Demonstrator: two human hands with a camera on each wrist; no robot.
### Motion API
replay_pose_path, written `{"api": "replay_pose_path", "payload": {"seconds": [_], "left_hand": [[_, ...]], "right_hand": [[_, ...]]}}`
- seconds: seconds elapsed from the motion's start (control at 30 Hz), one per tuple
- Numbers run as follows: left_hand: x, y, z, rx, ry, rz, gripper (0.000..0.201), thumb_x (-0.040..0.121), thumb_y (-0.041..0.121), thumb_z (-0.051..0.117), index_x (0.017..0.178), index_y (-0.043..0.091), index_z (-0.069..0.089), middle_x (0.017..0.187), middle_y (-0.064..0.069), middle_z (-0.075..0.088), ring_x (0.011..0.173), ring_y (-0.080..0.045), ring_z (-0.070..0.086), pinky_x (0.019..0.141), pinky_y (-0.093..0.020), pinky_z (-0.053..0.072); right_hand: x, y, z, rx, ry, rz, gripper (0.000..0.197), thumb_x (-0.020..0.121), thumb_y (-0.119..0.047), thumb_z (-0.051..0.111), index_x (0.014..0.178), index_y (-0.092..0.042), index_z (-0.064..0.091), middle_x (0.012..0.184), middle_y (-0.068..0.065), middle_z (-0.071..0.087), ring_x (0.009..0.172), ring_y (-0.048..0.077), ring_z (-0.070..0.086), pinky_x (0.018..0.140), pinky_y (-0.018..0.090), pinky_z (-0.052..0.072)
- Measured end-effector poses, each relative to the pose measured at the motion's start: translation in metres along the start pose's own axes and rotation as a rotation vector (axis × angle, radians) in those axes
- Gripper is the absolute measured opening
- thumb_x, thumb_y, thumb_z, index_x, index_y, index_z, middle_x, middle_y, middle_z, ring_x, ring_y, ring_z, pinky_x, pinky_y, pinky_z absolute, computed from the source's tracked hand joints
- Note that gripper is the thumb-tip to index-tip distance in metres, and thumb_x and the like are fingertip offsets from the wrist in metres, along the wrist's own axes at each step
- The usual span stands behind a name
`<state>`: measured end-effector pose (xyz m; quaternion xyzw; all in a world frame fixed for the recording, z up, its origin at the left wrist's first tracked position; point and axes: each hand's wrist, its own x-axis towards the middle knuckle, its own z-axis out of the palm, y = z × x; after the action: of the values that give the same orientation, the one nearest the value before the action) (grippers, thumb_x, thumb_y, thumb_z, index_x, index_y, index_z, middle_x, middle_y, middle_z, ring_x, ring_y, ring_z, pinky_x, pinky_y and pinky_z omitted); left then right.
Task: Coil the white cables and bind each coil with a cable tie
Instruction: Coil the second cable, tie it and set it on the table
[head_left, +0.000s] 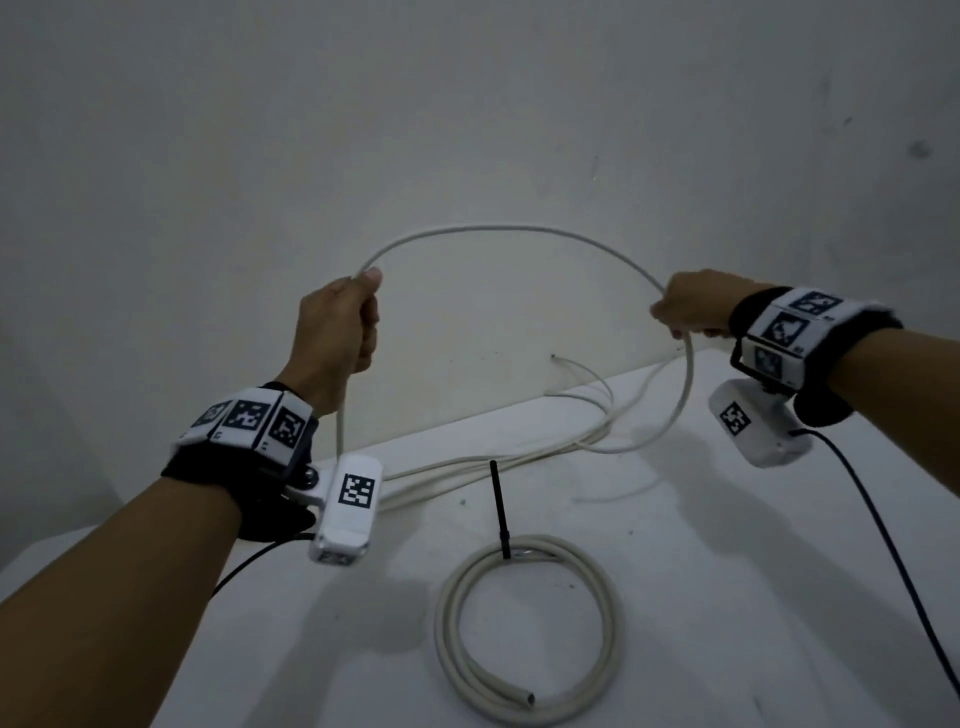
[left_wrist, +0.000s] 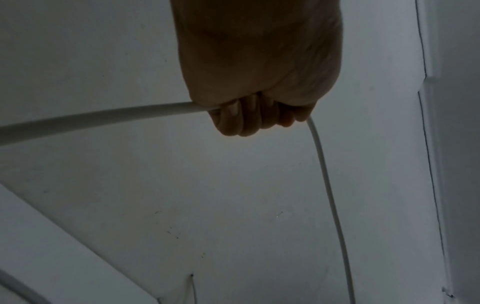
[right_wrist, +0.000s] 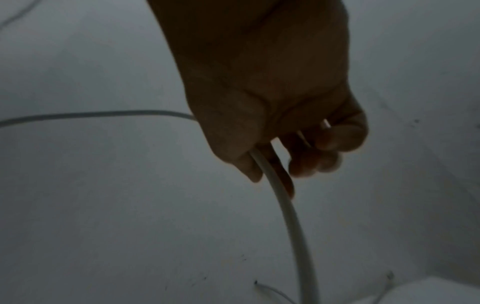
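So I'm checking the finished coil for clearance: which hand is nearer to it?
Left. The left hand is raised above and left of the tied coil; the right hand is farther, up to its right.

The white cable has a smooth, matt plastic skin, as does the finished coil (bound by a black plastic tie). The white surface looks matt, speckled with dark marks; the wall is dull, scuffed paint.

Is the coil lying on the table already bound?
Bound: a black cable tie wraps the coil at its far side, tail sticking up.
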<state>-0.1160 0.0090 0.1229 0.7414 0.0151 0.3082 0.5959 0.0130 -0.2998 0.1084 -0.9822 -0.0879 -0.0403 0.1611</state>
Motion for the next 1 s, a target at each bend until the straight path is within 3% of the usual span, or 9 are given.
{"api": "replay_pose_path", "payload": {"seconds": [0.07, 0.2, 0.27, 0.37, 0.5, 0.7, 0.83, 0.93, 1.0], "left_hand": [[-0.001, 0.001, -0.003, -0.003, -0.008, -0.024, 0.042, 0.096, 0.029, 0.048, 0.056, 0.019, 0.041, 0.042, 0.008, 0.03, 0.037, -0.01, 0.022, 0.04, -0.017, 0.018], [-0.006, 0.009, 0.004, 0.041, -0.058, -0.024, 0.038, 0.098, 0.026, 0.044, 0.062, 0.015, 0.049, 0.048, 0.005, 0.034, 0.043, -0.011, 0.027, 0.042, -0.02, 0.022], [-0.011, 0.018, 0.008, 0.068, -0.079, 0.027, 0.035, 0.1, 0.022, 0.043, 0.069, 0.011, 0.056, 0.051, 0.003, 0.038, 0.045, -0.01, 0.032, 0.042, -0.022, 0.028], [-0.011, 0.039, 0.009, 0.067, -0.077, 0.106, 0.032, 0.102, 0.022, 0.043, 0.077, 0.01, 0.06, 0.054, 0.002, 0.038, 0.047, -0.01, 0.033, 0.044, -0.022, 0.03], [-0.015, 0.087, 0.001, 0.071, -0.047, 0.247, 0.031, 0.103, 0.026, 0.042, 0.081, 0.015, 0.061, 0.057, 0.004, 0.036, 0.052, -0.009, 0.032, 0.047, -0.021, 0.028], [-0.038, 0.124, 0.001, 0.009, -0.073, 0.255, 0.031, 0.102, 0.026, 0.044, 0.084, 0.011, 0.063, 0.063, -0.004, 0.045, 0.054, -0.012, 0.044, 0.045, -0.024, 0.039], [-0.059, 0.121, 0.001, 0.012, 0.072, 0.298, 0.031, 0.101, 0.027, 0.048, 0.078, 0.015, 0.065, 0.07, 0.0, 0.052, 0.063, -0.01, 0.049, 0.054, -0.026, 0.049], [-0.072, 0.116, -0.009, 0.079, 0.224, 0.355, 0.032, 0.098, 0.034, 0.05, 0.072, 0.025, 0.067, 0.085, 0.003, 0.063, 0.077, -0.011, 0.053, 0.074, -0.036, 0.051], [-0.084, 0.114, -0.012, 0.057, 0.254, 0.335, 0.031, 0.098, 0.034, 0.049, 0.074, 0.026, 0.066, 0.087, 0.004, 0.064, 0.084, -0.011, 0.055, 0.079, -0.038, 0.051]], "right_hand": [[-0.006, 0.009, -0.004, 0.139, -0.158, 0.045, 0.043, 0.098, -0.026, 0.045, 0.065, -0.002, 0.059, 0.046, 0.008, 0.055, 0.045, 0.021, 0.047, 0.042, 0.018, 0.034], [-0.022, 0.004, -0.02, 0.479, -0.301, 0.025, 0.042, 0.099, -0.035, 0.045, 0.074, -0.003, 0.056, 0.076, 0.017, 0.066, 0.059, 0.025, 0.063, 0.042, 0.023, 0.047], [-0.031, -0.002, -0.03, 0.684, -0.328, -0.011, 0.041, 0.098, -0.035, 0.046, 0.074, -0.003, 0.054, 0.081, 0.019, 0.066, 0.057, 0.024, 0.066, 0.041, 0.025, 0.052], [-0.041, -0.012, -0.039, 0.937, -0.348, -0.079, 0.038, 0.096, -0.032, 0.049, 0.072, -0.003, 0.053, 0.084, 0.022, 0.066, 0.055, 0.023, 0.069, 0.048, 0.028, 0.057], [-0.064, -0.033, -0.043, 1.232, -0.377, -0.227, 0.028, 0.098, -0.021, 0.045, 0.08, -0.003, 0.054, 0.091, 0.021, 0.065, 0.067, 0.023, 0.071, 0.063, 0.028, 0.061], [-0.107, -0.074, -0.029, 1.622, -0.373, -0.28, 0.029, 0.101, -0.009, 0.035, 0.078, -0.003, 0.053, 0.075, 0.016, 0.072, 0.067, 0.026, 0.072, 0.065, 0.03, 0.06], [-0.137, -0.09, -0.014, 1.784, -0.431, -0.239, 0.03, 0.101, -0.008, 0.033, 0.077, -0.003, 0.052, 0.075, 0.018, 0.072, 0.066, 0.026, 0.072, 0.063, 0.03, 0.06], [-0.154, -0.093, -0.006, 1.836, -0.39, -0.211, 0.029, 0.101, -0.007, 0.034, 0.078, -0.003, 0.051, 0.074, 0.018, 0.073, 0.066, 0.027, 0.072, 0.063, 0.03, 0.06], [-0.164, -0.094, -0.003, 1.888, -0.368, -0.199, 0.028, 0.1, -0.006, 0.034, 0.078, -0.002, 0.051, 0.073, 0.018, 0.073, 0.065, 0.028, 0.072, 0.063, 0.031, 0.06]]}}
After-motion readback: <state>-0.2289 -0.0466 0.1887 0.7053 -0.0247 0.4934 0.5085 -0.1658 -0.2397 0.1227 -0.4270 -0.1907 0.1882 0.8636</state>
